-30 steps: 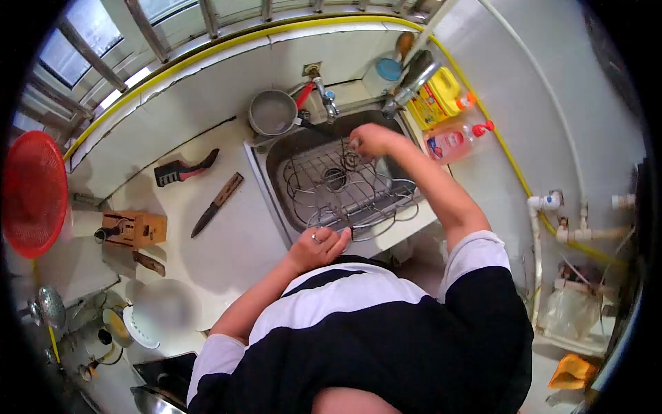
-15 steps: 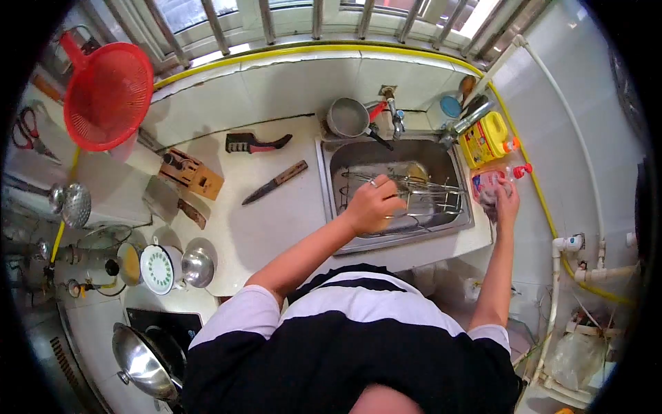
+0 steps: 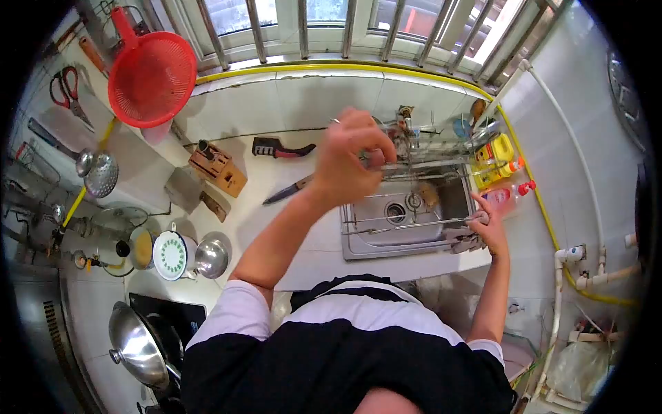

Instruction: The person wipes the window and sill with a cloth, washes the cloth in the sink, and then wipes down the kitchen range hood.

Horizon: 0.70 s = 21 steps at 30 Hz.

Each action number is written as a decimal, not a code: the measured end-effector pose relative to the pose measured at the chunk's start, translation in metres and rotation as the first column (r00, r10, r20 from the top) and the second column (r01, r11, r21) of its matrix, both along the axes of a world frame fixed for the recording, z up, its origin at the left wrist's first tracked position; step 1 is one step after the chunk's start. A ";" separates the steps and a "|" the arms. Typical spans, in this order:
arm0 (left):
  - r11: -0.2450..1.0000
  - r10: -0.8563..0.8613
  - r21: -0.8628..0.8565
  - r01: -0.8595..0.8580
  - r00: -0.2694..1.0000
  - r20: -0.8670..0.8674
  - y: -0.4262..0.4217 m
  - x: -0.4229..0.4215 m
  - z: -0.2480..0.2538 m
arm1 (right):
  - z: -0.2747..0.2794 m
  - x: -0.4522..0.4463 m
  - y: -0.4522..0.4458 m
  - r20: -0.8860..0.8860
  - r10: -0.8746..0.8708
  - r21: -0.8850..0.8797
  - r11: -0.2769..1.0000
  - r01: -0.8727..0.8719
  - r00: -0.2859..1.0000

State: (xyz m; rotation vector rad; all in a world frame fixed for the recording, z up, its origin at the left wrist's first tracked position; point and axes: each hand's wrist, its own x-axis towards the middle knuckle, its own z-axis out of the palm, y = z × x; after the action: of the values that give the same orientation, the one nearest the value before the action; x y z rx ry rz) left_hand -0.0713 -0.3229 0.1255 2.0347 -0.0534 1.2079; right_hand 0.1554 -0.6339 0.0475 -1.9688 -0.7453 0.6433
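My left hand (image 3: 352, 159) is raised over the left side of the sink, fingers curled round the wire rack. The metal wire rack (image 3: 431, 224) is lifted above the steel sink (image 3: 386, 253) and spans it from side to side. At the rack's right end, my right hand (image 3: 488, 228) pinches a crumpled greyish cloth (image 3: 463, 240) against the wires. Below, the drain (image 3: 396, 212) and a brownish round item (image 3: 429, 196) show in the basin. A knife (image 3: 286, 190) lies on the counter, partly behind my left forearm.
A yellow bottle (image 3: 494, 160) and a pink soap bottle (image 3: 502, 199) stand right of the sink. Left are a knife sharpener (image 3: 279, 148), a wooden knife block (image 3: 219, 169), a cleaver (image 3: 187, 191), a steel bowl (image 3: 213, 254), an enamel pot (image 3: 170, 256) and a hanging red strainer (image 3: 152, 79).
The rack has been raised out of the sink. My left hand has moved up with it, and my right hand has come from the soap bottle to the rack's right end. The view has shifted.
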 end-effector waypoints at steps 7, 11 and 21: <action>0.984 0.169 0.054 -0.167 0.985 -0.039 0.067 -0.056 0.069 | 0.015 -0.053 0.087 0.055 0.261 0.046 0.964 -0.263 0.964; 0.982 0.182 0.061 -0.181 0.983 -0.020 0.113 -0.068 0.077 | -0.005 -0.079 0.144 0.083 0.304 0.123 0.942 -0.313 0.949; 0.994 0.001 -0.107 -0.003 1.000 -0.021 0.160 -0.082 0.071 | 0.018 -0.105 0.202 0.365 0.339 0.221 0.873 -0.434 0.867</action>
State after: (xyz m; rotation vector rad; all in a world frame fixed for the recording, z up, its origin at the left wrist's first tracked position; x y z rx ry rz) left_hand -0.1528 -0.1625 0.1969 1.9545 0.0232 1.1652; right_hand 0.0505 -0.4321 0.0654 -1.6653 -1.3862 0.4150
